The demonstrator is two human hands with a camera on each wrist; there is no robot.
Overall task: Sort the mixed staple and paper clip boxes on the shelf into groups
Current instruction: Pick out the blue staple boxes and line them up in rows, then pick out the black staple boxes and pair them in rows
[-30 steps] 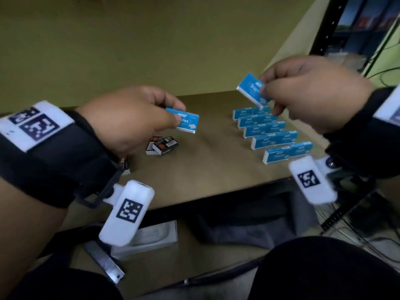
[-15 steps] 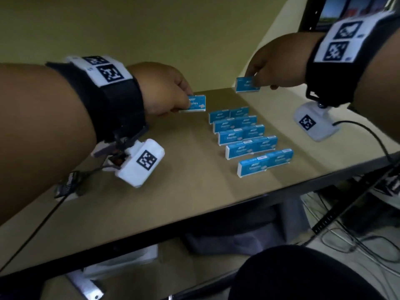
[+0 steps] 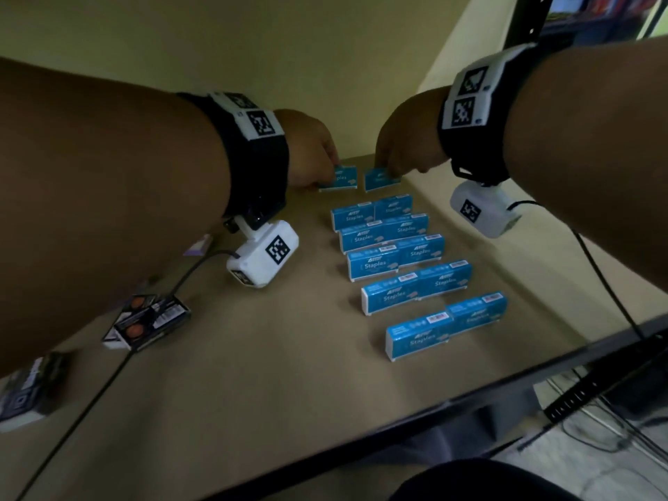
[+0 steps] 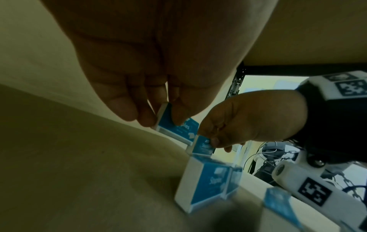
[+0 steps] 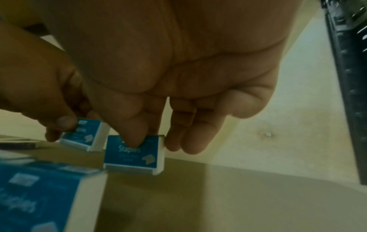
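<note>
Both hands reach to the back of the shelf (image 3: 274, 356). My left hand (image 3: 311, 153) pinches a blue staple box (image 3: 341, 178) (image 4: 176, 125) between thumb and fingers, its lower edge at the shelf. Beside it my right hand (image 3: 405, 146) pinches a second blue staple box (image 3: 379, 179) (image 5: 133, 153), which stands on the shelf. In front of them stand several rows of blue staple boxes (image 3: 397, 254), two per row. Black paper clip boxes (image 3: 144, 321) lie at the left under my left forearm.
Another dark box (image 3: 25, 392) lies at the far left edge. A yellow wall closes the back of the shelf, and a black upright post (image 3: 524, 19) stands at the right. Wrist-camera cables trail over the shelf, whose front edge runs diagonally at lower right.
Both hands have moved forward and down to the back of the shelf, bringing their two staple boxes side by side behind the rows. The head view has shifted closer over the shelf.
</note>
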